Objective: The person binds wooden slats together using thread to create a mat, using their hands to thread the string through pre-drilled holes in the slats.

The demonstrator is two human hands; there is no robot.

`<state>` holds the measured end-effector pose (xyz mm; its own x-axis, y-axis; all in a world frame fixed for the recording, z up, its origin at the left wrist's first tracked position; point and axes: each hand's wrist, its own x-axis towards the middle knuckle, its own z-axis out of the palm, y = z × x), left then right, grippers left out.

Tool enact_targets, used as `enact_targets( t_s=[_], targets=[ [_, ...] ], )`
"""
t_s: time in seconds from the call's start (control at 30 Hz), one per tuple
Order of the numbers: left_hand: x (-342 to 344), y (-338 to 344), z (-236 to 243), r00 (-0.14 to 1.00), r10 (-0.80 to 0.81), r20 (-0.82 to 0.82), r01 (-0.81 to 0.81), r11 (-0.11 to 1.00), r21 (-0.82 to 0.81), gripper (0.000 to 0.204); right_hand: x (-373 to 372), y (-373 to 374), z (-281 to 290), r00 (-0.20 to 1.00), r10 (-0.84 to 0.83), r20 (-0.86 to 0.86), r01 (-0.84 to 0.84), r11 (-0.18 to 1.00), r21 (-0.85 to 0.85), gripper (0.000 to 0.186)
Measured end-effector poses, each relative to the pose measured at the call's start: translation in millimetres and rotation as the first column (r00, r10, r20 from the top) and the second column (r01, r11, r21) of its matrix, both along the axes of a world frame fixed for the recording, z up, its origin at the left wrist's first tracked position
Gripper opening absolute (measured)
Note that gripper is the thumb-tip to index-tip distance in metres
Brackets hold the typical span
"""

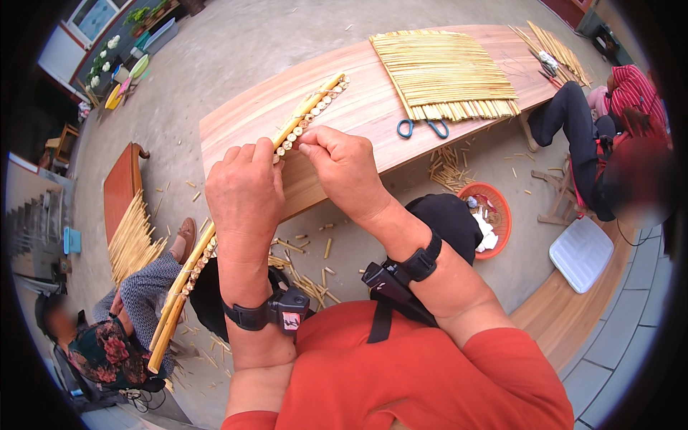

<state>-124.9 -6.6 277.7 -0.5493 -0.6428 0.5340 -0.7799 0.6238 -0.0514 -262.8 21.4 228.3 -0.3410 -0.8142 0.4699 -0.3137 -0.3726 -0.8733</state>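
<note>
Saw an orange basket (507, 215) on the concrete floor (287, 32), with crumpled white material (487, 235) inside. Noticed a pale plastic tray or lid (582, 254) by a wooden bench (566, 322), near grey tiles (645, 304). Spotted a seated person (638, 93) in a striped top at right, a second person (104, 351) in a floral top at left. Made out white flowers (109, 50), a leafy plant (136, 18) and a blue box (72, 240) toward the left edge.

head view | left head-worn fisheye | faces down | left hand (244, 188), right hand (344, 166) near
</note>
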Motion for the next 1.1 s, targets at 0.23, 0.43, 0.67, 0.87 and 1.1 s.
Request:
enact_targets(
  t_s=[0.23, 0.43, 0.67, 0.87, 1.1],
  targets=[
    [-5.9, 0.9, -4.6, 0.999, -0.037, 0.016, 0.037, 0.999, -0.021, 0.02, -2.4, 1.2, -0.7, 0.995, 0.0, 0.099, -0.012, 0.993, 0.121, 0.011],
    [-5.7, 2.7, -6.5, 0.998, -0.021, 0.052, 0.022, 1.0, -0.016, 0.019, -3.7, 0.6, 2.7, 0.927, 0.04, 0.373, -0.161, 0.94, 0.3, 0.013],
    [1.1, -3.9, 0.9, 0.993, -0.11, 0.045, 0.112, 0.993, -0.045, 0.02, -12.4, 12.8, 19.2, 0.783, 0.09, 0.616, -0.364, 0.869, 0.335, 0.009],
    [9.0, -3.6, -48.2, 0.93, -0.36, 0.072, 0.364, 0.93, -0.051, 0.026, 19.4, 45.6, -59.0, 0.483, -0.011, 0.876, -0.344, 0.917, 0.201, 0.009],
    [20.2, 16.3, -99.7, 0.962, -0.265, -0.059, 0.262, 0.964, -0.055, 0.04, 27.5, 54.9, -93.4, 0.671, 0.042, 0.741, -0.37, 0.884, 0.285, 0.011]
  ],
)
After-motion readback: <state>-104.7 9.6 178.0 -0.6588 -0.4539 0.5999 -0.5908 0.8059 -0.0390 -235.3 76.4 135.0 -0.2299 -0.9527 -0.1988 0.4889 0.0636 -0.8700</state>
